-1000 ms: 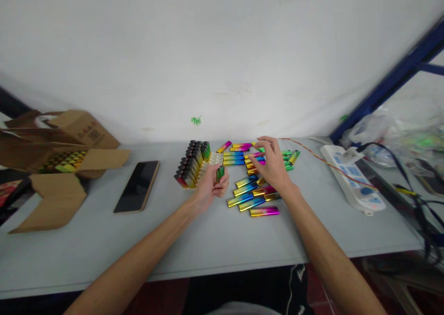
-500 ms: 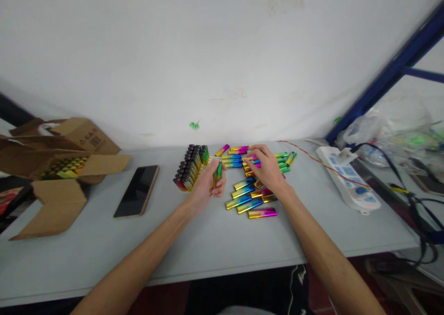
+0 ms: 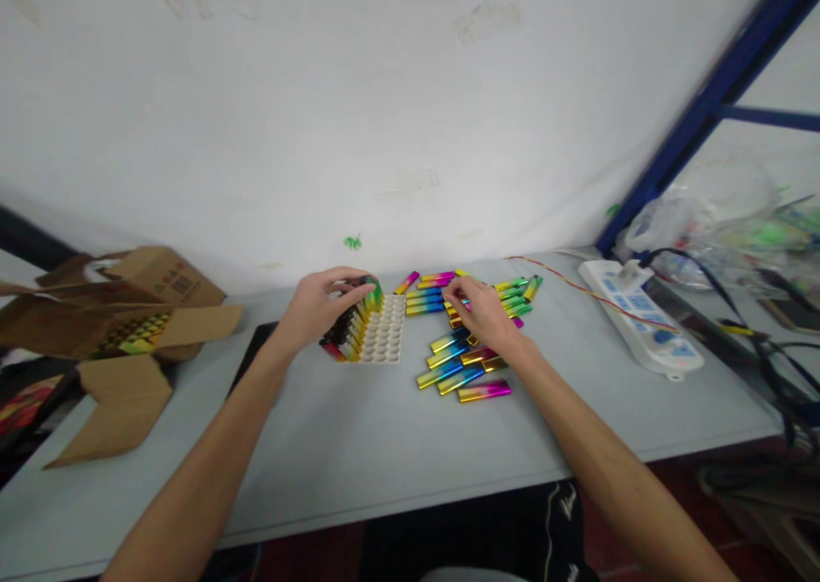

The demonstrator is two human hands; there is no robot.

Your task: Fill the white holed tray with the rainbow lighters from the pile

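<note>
Your left hand [image 3: 319,305] pinches a lighter [image 3: 372,292] in the part-filled tray [image 3: 388,339]; your right hand [image 3: 482,311], grip unclear, touches the loose pile [image 3: 462,374] at 3 o'clock.

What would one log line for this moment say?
left hand: fingertips on upright lighters in white tray | right hand: on loose lighters | table: cardboard box left, power strip right
</note>
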